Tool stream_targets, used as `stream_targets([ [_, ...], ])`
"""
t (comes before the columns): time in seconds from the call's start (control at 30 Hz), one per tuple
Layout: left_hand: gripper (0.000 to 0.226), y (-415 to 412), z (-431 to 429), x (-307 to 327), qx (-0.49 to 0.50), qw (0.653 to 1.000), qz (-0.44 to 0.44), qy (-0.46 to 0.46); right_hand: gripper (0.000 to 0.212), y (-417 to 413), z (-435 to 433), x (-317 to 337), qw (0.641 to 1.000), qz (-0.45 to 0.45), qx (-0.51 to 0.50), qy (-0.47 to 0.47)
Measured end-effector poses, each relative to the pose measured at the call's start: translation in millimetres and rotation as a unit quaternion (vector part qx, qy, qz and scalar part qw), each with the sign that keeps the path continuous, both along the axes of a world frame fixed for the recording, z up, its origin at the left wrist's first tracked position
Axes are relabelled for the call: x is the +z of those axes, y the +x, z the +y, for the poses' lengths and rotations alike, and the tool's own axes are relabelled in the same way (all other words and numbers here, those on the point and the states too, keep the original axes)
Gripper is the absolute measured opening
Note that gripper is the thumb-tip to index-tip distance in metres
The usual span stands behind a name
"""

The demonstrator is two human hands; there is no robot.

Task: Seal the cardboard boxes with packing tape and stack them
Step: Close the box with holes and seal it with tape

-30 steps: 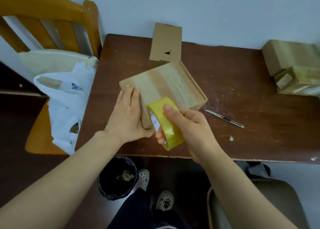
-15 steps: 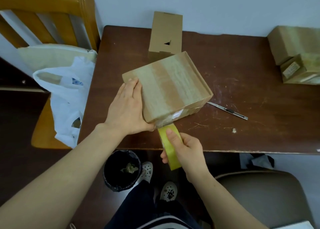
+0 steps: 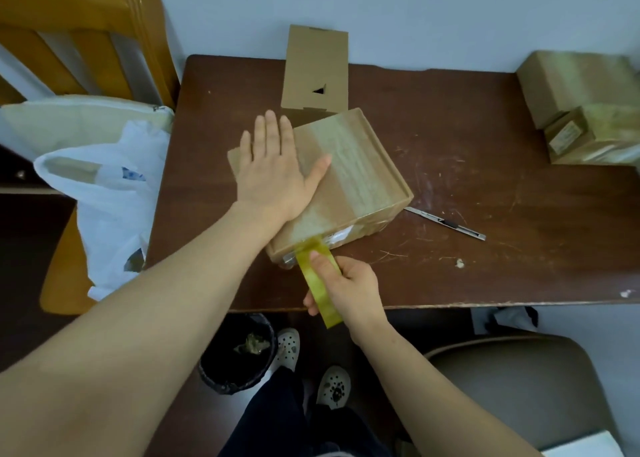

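From the head camera, the cardboard box (image 3: 353,172) lies on the desk (image 3: 467,117) near its front edge. The left hand (image 3: 273,169) presses flat on the box's lid, fingers straight and spread. The right hand (image 3: 349,287) grips the yellow tape roll (image 3: 318,283) at the box's near side, where its tape meets the box. Taped boxes (image 3: 581,103) sit stacked at the far right.

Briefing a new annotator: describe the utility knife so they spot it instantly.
Look at the dark brown table. Just right of the cardboard box under the left hand, the utility knife lies flat on the wood. It is the only slim, silver-and-black metal thing; its neighbours are cardboard.
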State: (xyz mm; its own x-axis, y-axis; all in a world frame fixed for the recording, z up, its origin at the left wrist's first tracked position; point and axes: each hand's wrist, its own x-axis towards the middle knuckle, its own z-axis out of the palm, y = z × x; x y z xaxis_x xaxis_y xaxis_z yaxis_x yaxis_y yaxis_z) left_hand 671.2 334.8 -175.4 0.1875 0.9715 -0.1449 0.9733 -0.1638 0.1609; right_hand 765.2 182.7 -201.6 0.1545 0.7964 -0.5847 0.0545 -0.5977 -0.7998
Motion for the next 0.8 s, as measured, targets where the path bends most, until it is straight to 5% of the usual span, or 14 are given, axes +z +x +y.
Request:
stream_targets([
  [0.17,0.084,-2,-13,-10,-0.031,0.999,0.039,0.009,0.038,3,7,-1,1.0,0.011,-0.009,-0.012],
  [0.33,0.083,-4,-59,-5,-0.09,0.996,-0.027,-0.006,0.04,5,12,-1,0.999,0.038,-0.01,-0.013],
  [0.43,0.124,-23,-30,13,-0.087,0.978,-0.114,-0.15,0.038,10,12,1,0.998,0.062,-0.009,-0.013],
  [0.53,0.153,-54,9,22,-0.075,0.975,-0.092,-0.187,0.038,11,15,4,0.997,0.068,0.005,-0.022],
  [0.67,0.128,-65,26,15,0.005,0.95,-0.229,-0.214,0.023,14,11,19,0.995,0.1,0.024,-0.02],
  [0.8,0.113,-76,16,6,0.038,0.926,-0.274,-0.256,0.025,32,-7,62,0.984,0.146,0.098,-0.002],
])
